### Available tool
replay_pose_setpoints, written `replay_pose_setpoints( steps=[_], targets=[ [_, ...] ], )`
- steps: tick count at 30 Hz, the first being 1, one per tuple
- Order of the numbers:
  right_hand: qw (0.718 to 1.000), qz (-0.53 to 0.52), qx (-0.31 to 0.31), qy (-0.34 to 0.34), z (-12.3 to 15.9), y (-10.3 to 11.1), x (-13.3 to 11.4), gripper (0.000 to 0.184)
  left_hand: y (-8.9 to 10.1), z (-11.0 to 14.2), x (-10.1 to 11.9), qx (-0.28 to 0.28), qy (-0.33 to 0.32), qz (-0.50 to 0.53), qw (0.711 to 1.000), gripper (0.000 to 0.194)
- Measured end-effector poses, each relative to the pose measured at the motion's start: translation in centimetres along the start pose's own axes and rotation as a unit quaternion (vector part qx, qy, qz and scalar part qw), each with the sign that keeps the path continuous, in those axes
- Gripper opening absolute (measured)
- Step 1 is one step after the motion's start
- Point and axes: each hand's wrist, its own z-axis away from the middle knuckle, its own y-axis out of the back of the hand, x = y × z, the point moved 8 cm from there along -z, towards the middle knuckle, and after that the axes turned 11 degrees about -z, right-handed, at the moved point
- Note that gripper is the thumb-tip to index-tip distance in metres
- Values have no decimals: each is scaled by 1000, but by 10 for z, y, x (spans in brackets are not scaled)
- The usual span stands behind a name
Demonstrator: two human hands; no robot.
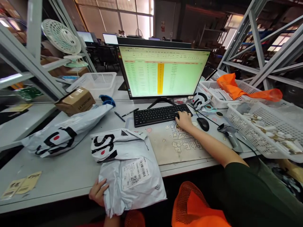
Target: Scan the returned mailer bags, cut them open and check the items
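Observation:
My left hand (pixel 98 192) grips the near left edge of a white plastic mailer bag (pixel 132 179) with a shipping label, at the table's front edge. A second white mailer with black lettering (pixel 111 145) lies just behind it. My right hand (pixel 183 120) rests with curled fingers on the right end of a black keyboard (pixel 158 114). Behind the keyboard stands a monitor (pixel 163 72) showing a green spreadsheet with a yellow column. A black mouse (pixel 203 124) lies just right of my right hand.
A long white mailer (pixel 66 129) and a cardboard box (pixel 75 101) lie at the left. A barcode scanner (pixel 228 134), white baskets (pixel 260 132) (pixel 97 82), an orange bag (pixel 234 86), pens (pixel 125 114), a fan (pixel 62 37) and metal shelving (pixel 35 63) surround the desk.

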Motion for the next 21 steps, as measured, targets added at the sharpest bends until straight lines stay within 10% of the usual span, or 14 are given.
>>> replay_pose_setpoints(
  steps=[4, 21],
  targets=[
    [999, 24, 28, -23, -1, -2, 0, 53, 16, 10, 27, 166, -59, -6, 984, 30],
    [999, 22, -23, -34, 4, 12, 12, 55, 24, -4, 59, 103, -30, -30, 994, 15]
  ],
)
